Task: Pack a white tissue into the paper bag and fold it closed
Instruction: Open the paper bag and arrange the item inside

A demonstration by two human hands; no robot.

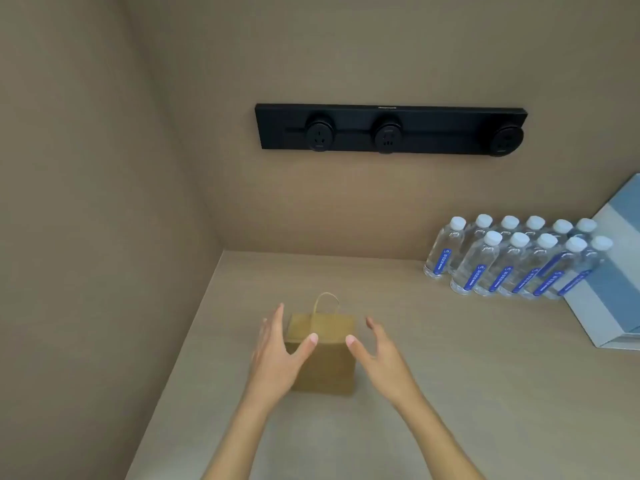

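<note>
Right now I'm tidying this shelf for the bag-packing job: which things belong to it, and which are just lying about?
Belongs to the job:
paper bag
left hand
right hand

Just lying about:
water bottles
blue-and-white box
socket strip on the wall

No white tissue shows.

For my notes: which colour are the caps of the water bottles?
White caps on the water bottles, clearest in the head view, the only one.

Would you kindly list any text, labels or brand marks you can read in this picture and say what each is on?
None can be read.
Black socket strip: small pale brand mark on its top edge, too small.
Water bottles: blue labels with white print, blurred.
Paper bag: no print visible.
Blue and white box: no text visible.
</note>
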